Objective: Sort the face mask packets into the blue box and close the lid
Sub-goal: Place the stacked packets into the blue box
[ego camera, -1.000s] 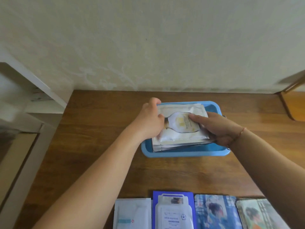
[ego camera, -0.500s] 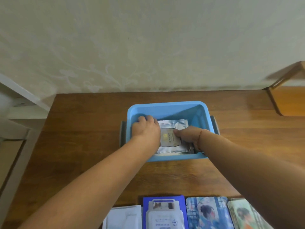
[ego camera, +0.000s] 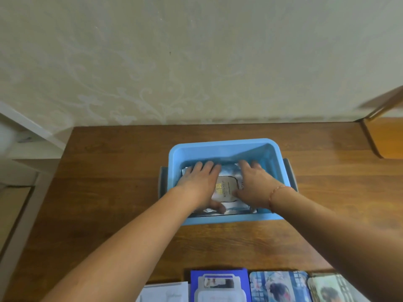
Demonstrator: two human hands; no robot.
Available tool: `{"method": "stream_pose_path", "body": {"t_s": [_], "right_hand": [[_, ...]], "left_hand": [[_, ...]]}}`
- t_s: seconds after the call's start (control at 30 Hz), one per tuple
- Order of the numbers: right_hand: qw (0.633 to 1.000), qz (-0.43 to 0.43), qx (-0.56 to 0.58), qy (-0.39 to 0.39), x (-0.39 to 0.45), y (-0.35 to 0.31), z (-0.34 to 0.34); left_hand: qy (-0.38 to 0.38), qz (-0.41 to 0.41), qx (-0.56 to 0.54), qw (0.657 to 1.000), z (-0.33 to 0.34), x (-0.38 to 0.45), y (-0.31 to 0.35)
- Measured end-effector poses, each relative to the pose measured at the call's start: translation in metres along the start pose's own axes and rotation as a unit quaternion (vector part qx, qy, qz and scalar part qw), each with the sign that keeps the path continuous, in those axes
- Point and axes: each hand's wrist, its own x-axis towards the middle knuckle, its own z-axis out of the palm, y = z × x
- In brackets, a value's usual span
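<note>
Head camera: a person's left hand (ego camera: 200, 184) and right hand (ego camera: 254, 185) lie flat inside an open rectangular blue plastic box (ego camera: 224, 147) on a brown wooden table (ego camera: 109, 192), fingers straight and slightly spread, palms pressing a stack of silvery foil face mask packets (ego camera: 226, 190) onto the box floor — apparently to seat the stack level so more can go on top. Neither hand curls around anything; the left thumb rests near the stack's near edge. A thin bracelet (ego camera: 278, 190) circles the right wrist. Grey latch handles (ego camera: 162, 182) flank the box's short sides.

More packets wait along the table's near edge, well apart from the box: a plain white packet (ego camera: 163, 292), a dark blue packet with a pale panel (ego camera: 219, 284) and two illustrated packets (ego camera: 279, 286) — all cut off by the frame, so the count left to sort is unclear. The hands cover much of the stack, its depth cannot be judged, and the printed label between them is too small to read with confidence. No lid is in view.
</note>
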Motion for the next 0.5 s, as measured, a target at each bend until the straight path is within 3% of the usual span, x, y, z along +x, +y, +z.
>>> {"method": "stream_pose_path", "body": {"t_s": [0.1, 0.17, 0.27, 0.5], "right_hand": [[0.991, -0.086, -0.084, 0.067, 0.009, -0.005, -0.004], [0.982, -0.14, -0.108, 0.06, 0.015, -0.008, -0.003], [0.982, -0.14, -0.123, 0.014, 0.023, -0.01, 0.002], [0.968, -0.134, -0.212, -0.014, 0.03, -0.012, 0.004]], "left_hand": [[0.016, -0.03, -0.09, 0.995, 0.002, 0.001, 0.0], [0.029, -0.041, -0.117, 0.992, 0.002, 0.005, -0.002], [0.023, -0.049, -0.116, 0.992, 0.002, 0.008, -0.003], [-0.005, -0.091, -0.084, 0.992, 0.004, 0.006, -0.001]]}}
